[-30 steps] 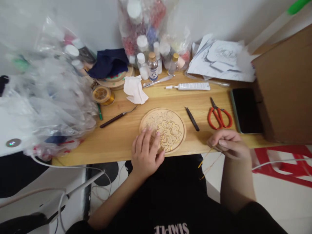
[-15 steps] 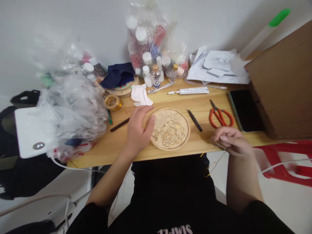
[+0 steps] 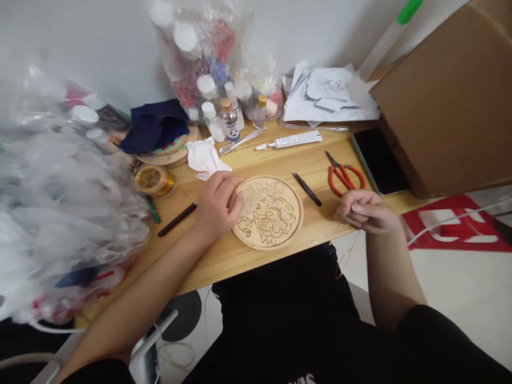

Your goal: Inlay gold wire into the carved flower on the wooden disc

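Observation:
A round wooden board [image 3: 288, 229] lies on the table, carrying a flower outline partly lined with thin gold wire. At its left rim, my left hand [image 3: 218, 205] is bent over the edge with the thumb on the board, holding it. My right hand [image 3: 364, 210] is closed in a pinch at the table's front edge, just below orange-handled scissors [image 3: 346, 178]. Whatever sits between its fingertips is too small to make out. Black tweezers [image 3: 307, 189] lie between the board and my right hand. A dark pen-like stick [image 3: 177, 219] is left of my left hand.
A spool of gold wire [image 3: 154, 180], white tissue [image 3: 206, 157], small bottles [image 3: 230, 120] and a white tube [image 3: 298, 140] stand or lie behind. Plastic bags [image 3: 72, 197] crowd the left. A phone [image 3: 382, 160] and a cardboard box [image 3: 448, 101] bound the right.
The camera view has turned and shifted, so the table appears tilted and further left. My left hand stays at the board's rim, its fingers more bent. My right hand remains pinched near the scissors.

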The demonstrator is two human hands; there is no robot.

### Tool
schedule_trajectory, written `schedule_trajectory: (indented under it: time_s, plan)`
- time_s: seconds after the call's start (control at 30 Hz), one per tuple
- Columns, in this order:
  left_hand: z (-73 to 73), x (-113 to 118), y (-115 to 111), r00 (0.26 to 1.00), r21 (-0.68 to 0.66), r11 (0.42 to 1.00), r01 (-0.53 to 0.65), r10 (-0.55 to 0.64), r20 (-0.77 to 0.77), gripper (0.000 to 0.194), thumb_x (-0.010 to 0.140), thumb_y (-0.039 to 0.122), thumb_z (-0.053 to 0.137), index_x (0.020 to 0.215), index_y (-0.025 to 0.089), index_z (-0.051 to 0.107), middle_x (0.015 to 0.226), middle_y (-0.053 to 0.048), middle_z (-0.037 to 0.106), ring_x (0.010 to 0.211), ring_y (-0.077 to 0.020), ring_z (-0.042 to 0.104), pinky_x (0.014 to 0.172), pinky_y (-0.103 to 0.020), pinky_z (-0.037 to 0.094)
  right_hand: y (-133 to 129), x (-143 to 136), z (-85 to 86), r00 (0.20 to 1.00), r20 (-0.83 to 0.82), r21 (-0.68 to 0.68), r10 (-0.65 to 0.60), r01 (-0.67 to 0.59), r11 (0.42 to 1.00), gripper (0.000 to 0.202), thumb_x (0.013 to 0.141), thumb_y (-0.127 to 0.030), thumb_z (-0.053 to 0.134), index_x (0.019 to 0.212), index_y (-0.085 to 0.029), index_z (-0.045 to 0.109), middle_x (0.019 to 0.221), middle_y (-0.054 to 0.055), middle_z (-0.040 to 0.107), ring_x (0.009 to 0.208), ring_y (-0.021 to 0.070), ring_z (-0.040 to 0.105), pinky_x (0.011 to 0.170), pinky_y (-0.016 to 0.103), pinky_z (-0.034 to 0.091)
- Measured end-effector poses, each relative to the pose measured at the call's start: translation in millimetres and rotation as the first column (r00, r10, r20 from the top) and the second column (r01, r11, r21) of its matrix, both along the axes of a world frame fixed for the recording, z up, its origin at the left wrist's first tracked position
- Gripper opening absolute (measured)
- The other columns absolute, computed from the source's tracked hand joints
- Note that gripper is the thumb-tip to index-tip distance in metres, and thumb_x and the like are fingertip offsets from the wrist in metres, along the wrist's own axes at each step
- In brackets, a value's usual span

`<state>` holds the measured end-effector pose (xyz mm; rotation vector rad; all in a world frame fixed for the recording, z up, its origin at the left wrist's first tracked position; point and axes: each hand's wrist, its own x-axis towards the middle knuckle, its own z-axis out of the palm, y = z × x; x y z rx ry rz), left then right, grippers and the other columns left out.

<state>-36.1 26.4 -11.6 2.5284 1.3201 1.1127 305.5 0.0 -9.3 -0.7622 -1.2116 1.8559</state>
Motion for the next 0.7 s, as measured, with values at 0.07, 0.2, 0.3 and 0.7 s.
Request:
schedule_trajectory:
  time_s: [0.07,0.2,0.3,0.7]
  plan:
    - [-0.2,-1,-1,1.000,-0.003,1.000,0.005,-0.005,-0.010,0.026,0.085,0.012,0.053,0.109,0.019,0.060,0.102,-0.008,0.063,0.096,-0.0234,0.062,0.083,-0.039,0.051,0,0,-0.8,1.000,0.013,-0.004,-0.013,0.013,1.000,0.019,0.087,-0.039,0.069,0.081,-0.020,0.068,0.043,-0.013,0.020,0.034,0.0043,0.018,0.041,0.022,0.018]
    - [-0.7,-2,-3,1.000,-0.022,1.000,0.011,-0.011,-0.029,0.032,0.079,0.005,0.051,0.107,0.016,0.062,0.101,-0.010,0.065,0.095,-0.0259,0.063,0.082,-0.041,0.049,1,1,-1.4,0.999,0.032,-0.003,-0.016,0.016,1.000,0.022,0.087,-0.041,0.067,0.080,-0.020,0.066,0.041,-0.014,0.018,0.032,0.0045,0.015,0.039,0.022,0.017]
    - [-1.2,-2,-5,0.999,-0.044,0.999,0.023,-0.025,-0.038,0.034,0.078,0.004,0.049,0.108,0.014,0.063,0.103,-0.011,0.065,0.094,-0.0264,0.062,0.082,-0.042,0.049,1,1,-0.1,0.999,0.031,0.000,-0.008,0.008,1.000,0.021,0.088,-0.040,0.065,0.080,-0.020,0.065,0.041,-0.014,0.016,0.032,0.0050,0.015,0.039,0.022,0.017]
    - [-1.6,-3,-3,0.986,-0.169,0.971,0.167,-0.165,0.024,0.044,0.084,-0.002,0.039,0.116,0.019,0.060,0.115,-0.007,0.066,0.107,-0.0192,0.063,0.091,-0.036,0.053,2,-4,8.6,0.999,0.042,-0.014,-0.005,0.005,1.000,0.017,0.087,-0.038,0.066,0.081,-0.022,0.069,0.041,-0.012,0.014,0.033,0.0057,0.017,0.042,0.024,0.020]
